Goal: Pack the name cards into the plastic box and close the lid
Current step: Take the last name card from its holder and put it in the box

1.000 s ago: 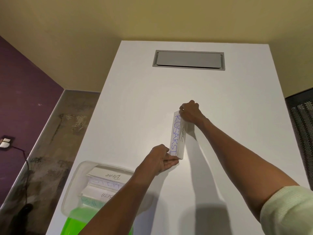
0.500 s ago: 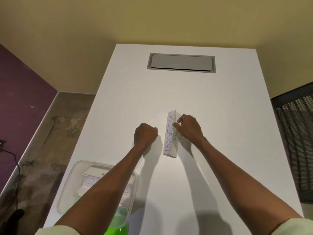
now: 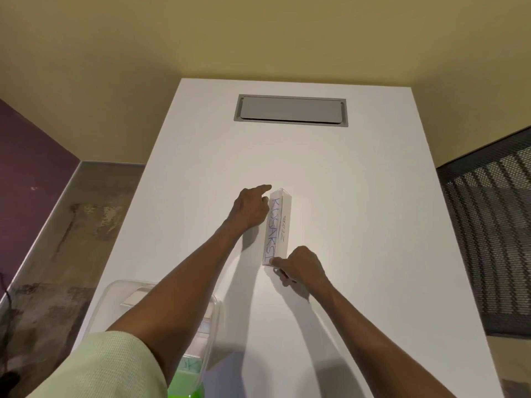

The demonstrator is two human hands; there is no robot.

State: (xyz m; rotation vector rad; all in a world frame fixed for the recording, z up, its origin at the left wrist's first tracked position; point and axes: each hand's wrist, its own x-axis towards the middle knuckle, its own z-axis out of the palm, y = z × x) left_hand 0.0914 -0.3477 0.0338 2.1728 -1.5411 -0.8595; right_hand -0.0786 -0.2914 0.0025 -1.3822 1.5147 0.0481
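Here, two hands, seemingly two cards.

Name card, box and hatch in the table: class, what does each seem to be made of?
Name card: white paper or thin card, matte, with handwritten ink; a glossy edge suggests a clear sleeve, though that is uncertain.
Box: clear plastic, since cards show through its glossy wall.
Hatch: grey, dull sheen, likely brushed metal or painted plastic.
Table: smooth white, probably laminate.

A white counter with a grey rectangular hatch set into its far end, a yellow wall behind, a purple wall and stained concrete floor at left, a black mesh panel at right.
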